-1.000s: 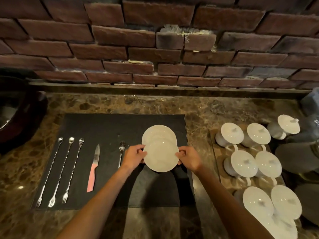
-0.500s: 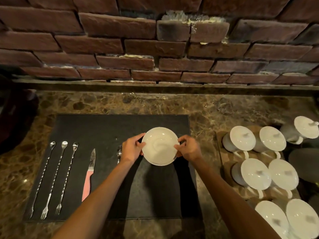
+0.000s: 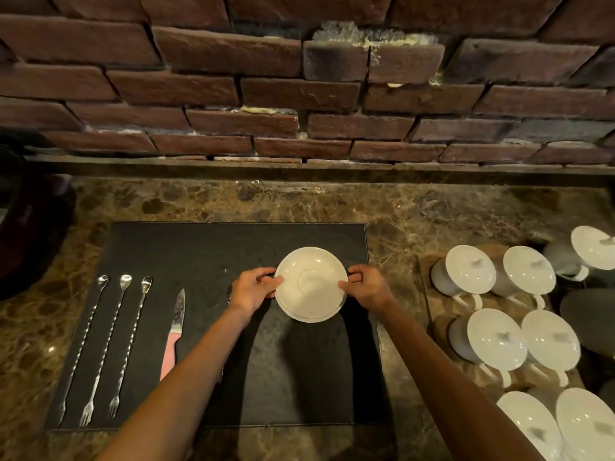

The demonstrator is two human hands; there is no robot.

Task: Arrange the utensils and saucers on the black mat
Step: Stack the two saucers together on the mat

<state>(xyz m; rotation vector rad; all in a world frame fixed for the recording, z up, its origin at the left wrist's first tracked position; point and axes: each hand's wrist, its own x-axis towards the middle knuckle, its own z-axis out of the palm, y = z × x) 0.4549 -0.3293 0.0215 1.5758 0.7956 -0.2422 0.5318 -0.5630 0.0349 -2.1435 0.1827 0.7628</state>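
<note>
A: White ceramic, two saucers (image 3: 311, 283) stacked, top one sits slightly off the lower. We have both hands on the stack: left hand (image 3: 253, 289) at its left rim, right hand (image 3: 363, 287) at its right rim. Fingers curl in around the edge with thumbs over the top, closed onto the rim. Stack is over the right-centre of the black mat (image 3: 206, 257). Can't tell if it rests on the mat or is just off it.

B: Risks?

A: Main one, we think: the top saucer skates off the lower. Glazed on glazed, already offset, and we pinch only at two opposite points. Any tilt and it slides.

B: Neighbours?

A: A spoon (image 3: 229, 291) lies just beside our left hand, mostly hidden by the wrist. A knuckle could knock it out of line. The pink-handled knife (image 3: 173, 334) and the three long forks (image 3: 108, 344) sit further left, well apart, so low risk there.

B: Right side?

A: Lidded cups (image 3: 492, 341) are off the mat, near our right forearm. A wide elbow swing could clip one.
</note>
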